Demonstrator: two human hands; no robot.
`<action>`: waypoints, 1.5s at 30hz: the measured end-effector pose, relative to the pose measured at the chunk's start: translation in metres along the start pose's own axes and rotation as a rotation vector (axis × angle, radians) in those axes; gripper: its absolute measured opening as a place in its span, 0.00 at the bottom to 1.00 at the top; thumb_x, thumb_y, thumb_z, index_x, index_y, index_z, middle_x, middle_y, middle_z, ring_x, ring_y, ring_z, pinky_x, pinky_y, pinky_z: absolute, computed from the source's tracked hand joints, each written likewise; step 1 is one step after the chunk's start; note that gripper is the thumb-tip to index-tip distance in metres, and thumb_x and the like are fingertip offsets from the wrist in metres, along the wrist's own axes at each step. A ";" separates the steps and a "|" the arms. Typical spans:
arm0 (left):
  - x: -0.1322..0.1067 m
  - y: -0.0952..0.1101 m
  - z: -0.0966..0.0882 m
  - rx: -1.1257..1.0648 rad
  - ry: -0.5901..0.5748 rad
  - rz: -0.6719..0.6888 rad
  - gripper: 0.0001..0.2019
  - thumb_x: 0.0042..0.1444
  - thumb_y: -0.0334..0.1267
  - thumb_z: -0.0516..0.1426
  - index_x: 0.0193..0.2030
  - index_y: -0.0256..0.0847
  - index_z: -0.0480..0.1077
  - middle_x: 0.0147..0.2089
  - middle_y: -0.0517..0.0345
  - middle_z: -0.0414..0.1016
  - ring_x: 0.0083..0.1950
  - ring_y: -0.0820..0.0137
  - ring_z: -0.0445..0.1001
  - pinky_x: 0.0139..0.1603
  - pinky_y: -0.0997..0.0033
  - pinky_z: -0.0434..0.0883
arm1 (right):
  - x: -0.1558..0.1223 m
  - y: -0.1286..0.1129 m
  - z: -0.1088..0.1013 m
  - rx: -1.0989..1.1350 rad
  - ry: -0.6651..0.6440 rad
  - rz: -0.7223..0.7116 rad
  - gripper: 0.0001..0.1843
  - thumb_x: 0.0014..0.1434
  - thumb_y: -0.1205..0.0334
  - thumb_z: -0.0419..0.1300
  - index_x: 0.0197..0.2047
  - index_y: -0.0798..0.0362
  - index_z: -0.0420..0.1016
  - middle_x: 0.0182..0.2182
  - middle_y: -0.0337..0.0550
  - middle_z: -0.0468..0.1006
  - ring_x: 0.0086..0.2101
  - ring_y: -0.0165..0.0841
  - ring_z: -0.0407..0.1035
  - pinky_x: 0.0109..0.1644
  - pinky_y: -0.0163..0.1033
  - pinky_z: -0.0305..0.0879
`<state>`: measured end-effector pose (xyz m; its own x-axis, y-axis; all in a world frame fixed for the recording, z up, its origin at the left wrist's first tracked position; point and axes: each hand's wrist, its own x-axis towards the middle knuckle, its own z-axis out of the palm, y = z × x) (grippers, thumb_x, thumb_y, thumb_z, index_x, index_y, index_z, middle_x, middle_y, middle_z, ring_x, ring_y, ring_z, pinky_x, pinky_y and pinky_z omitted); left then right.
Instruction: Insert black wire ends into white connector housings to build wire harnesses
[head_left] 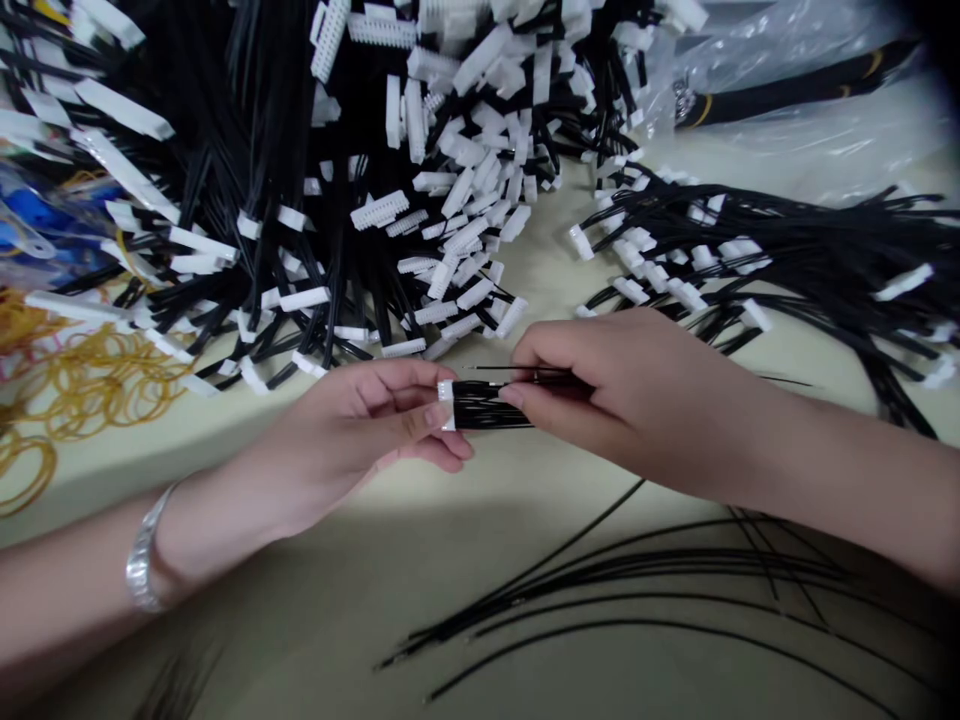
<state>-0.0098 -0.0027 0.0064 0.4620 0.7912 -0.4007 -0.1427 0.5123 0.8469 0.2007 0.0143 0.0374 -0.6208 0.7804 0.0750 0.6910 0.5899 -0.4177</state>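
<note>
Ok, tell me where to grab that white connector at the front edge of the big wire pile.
Pinch the white connector along its long sides, from the near side: it lies at the pile's front edge, black wires trailing behind it.

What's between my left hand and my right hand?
In the head view, black wires with a white connector run between the left hand and right hand.

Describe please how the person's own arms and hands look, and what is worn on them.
The left hand and right hand are bare, without gloves, and no sleeves show on the forearms. A silver link bracelet circles the left wrist; the right wrist wears nothing.
</note>
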 end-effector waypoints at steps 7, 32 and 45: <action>-0.001 0.000 -0.001 -0.038 -0.008 -0.017 0.08 0.50 0.33 0.63 0.38 0.36 0.74 0.29 0.59 0.76 0.30 0.73 0.77 0.34 0.77 0.76 | -0.001 0.005 0.005 -0.215 0.091 -0.209 0.06 0.58 0.65 0.56 0.33 0.58 0.72 0.25 0.39 0.71 0.25 0.27 0.63 0.26 0.34 0.52; -0.001 0.001 0.000 -0.041 0.027 -0.038 0.09 0.49 0.32 0.64 0.36 0.34 0.71 0.27 0.60 0.74 0.29 0.71 0.77 0.31 0.76 0.76 | 0.000 0.000 0.000 0.035 0.227 -0.237 0.14 0.65 0.65 0.46 0.40 0.60 0.71 0.35 0.47 0.72 0.37 0.29 0.66 0.40 0.34 0.61; -0.003 0.001 0.001 -0.004 -0.011 -0.023 0.07 0.53 0.32 0.60 0.39 0.36 0.71 0.28 0.60 0.76 0.31 0.74 0.76 0.34 0.78 0.75 | -0.007 -0.010 0.000 0.079 -0.022 0.077 0.09 0.61 0.65 0.49 0.31 0.56 0.67 0.25 0.37 0.69 0.24 0.24 0.60 0.25 0.32 0.51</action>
<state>-0.0105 -0.0052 0.0092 0.4750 0.7751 -0.4165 -0.1350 0.5320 0.8359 0.1982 0.0026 0.0408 -0.5755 0.8175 0.0201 0.7065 0.5094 -0.4913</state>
